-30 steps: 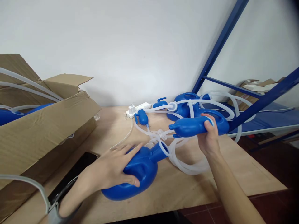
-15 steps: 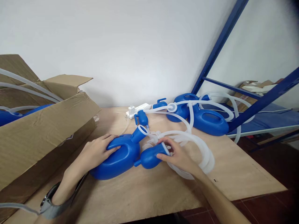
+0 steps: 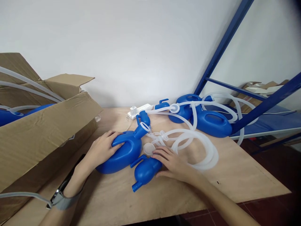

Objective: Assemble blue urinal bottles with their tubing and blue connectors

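A blue plastic urinal bottle (image 3: 130, 154) with a moulded handle and a slanted, white-rimmed neck lies on the wooden table. My left hand (image 3: 105, 149) is closed around its handle. To the right, my right hand (image 3: 170, 163) grips a smaller blue urinal cup (image 3: 143, 172) by its wide end, fingers on top and thumb at the near side. The cup's narrow spout points toward me, and its small handle faces the bottle. A round whitish cap (image 3: 149, 148) lies just behind the cup. Coiled clear tubing (image 3: 209, 153) rests beyond my right hand.
An open cardboard box (image 3: 51, 128) with blue bottles and tubes stands on the left. More blue bottles (image 3: 211, 124) and tubing lie at the back right, beside a blue metal frame (image 3: 223, 47). A white power strip (image 3: 141, 110) sits near the wall.
The small cup has turned and come nearer, so its spout now points toward me. My right hand has shifted its grip with it. The whitish cap shows more fully. My left hand remains on the bottle.
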Motion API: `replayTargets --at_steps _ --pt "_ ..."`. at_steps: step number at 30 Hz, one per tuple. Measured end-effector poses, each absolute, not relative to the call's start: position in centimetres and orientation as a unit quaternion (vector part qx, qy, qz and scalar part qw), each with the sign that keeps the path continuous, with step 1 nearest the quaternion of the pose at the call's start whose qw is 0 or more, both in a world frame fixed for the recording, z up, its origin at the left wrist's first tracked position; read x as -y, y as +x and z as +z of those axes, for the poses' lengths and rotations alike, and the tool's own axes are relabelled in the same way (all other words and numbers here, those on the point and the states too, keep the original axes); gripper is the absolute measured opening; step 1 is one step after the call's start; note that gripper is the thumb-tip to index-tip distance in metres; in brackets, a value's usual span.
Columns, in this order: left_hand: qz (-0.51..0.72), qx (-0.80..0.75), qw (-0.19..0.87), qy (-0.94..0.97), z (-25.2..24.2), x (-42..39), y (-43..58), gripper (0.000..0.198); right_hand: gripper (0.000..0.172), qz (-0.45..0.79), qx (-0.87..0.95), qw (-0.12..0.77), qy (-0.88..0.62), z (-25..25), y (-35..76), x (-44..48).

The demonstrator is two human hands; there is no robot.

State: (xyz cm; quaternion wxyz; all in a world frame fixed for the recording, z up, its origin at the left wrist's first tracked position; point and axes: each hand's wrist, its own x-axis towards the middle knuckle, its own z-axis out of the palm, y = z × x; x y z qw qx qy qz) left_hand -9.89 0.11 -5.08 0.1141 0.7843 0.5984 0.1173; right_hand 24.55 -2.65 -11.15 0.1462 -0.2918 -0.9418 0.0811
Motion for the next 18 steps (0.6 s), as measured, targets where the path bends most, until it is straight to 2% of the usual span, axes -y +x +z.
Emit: replayTargets --at_steps 2,3,6,7,9,13,18 --pt "0.147 -0.580 0.133 0.790 -5.3 -0.5 -10.0 0.051 0.084 0.051 0.942 0.152 -0.296 -10.4 25.0 2.4" --pt "0.164 -0.568 0.146 0.794 -5.4 -0.7 -10.1 0.051 0.081 0.038 0.934 0.163 -0.314 -9.9 25.3 2.0" --pt "0.198 -0.542 0.184 0.796 -5.5 -1.1 -10.1 0.051 0.056 0.008 0.876 0.210 -0.434 -8.4 25.9 0.1" --pt "0.203 -0.540 0.191 0.794 -5.5 -1.1 -10.0 0.052 0.054 0.004 0.854 0.213 -0.474 -8.0 26.0 -0.8" --pt "0.216 -0.543 0.191 0.789 -5.5 -1.1 -9.8 0.054 0.054 0.002 0.835 0.184 -0.519 -7.4 26.2 -2.7" --pt "0.243 -0.548 0.180 0.780 -5.7 -1.2 -9.7 0.058 0.045 0.064 0.858 0.121 -0.495 -6.4 26.4 -5.8" --pt "0.237 -0.556 0.183 0.775 -6.1 -1.1 -9.9 0.058 0.051 0.024 0.842 0.204 -0.499 -4.0 26.5 -7.3"
